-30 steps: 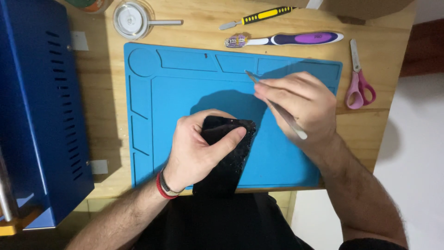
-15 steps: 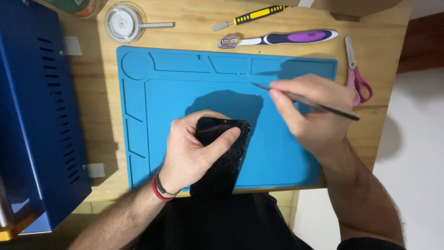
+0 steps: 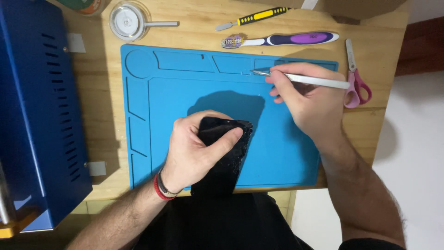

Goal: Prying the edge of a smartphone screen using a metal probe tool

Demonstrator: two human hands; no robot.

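Left hand: my left hand [image 3: 196,148] grips the black phone [image 3: 222,157], thumb across its top end.
Phone: on the blue mat [image 3: 185,97], near edge, overhanging toward me.
Right hand: my right hand [image 3: 307,99] pinches a metal tool [image 3: 300,79], tip at the mat's upper trays.
Nearby: toothbrush [image 3: 282,40], screwdriver [image 3: 254,17], scissors [image 3: 355,76].

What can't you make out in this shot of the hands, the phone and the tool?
Head view only:
- Black phone: upper half covered by the left hand; the cracked face shows no detail.
- Metal tool: middle hidden in the right hand; tip too small to identify.
- Blue machine: cut off by the left edge.
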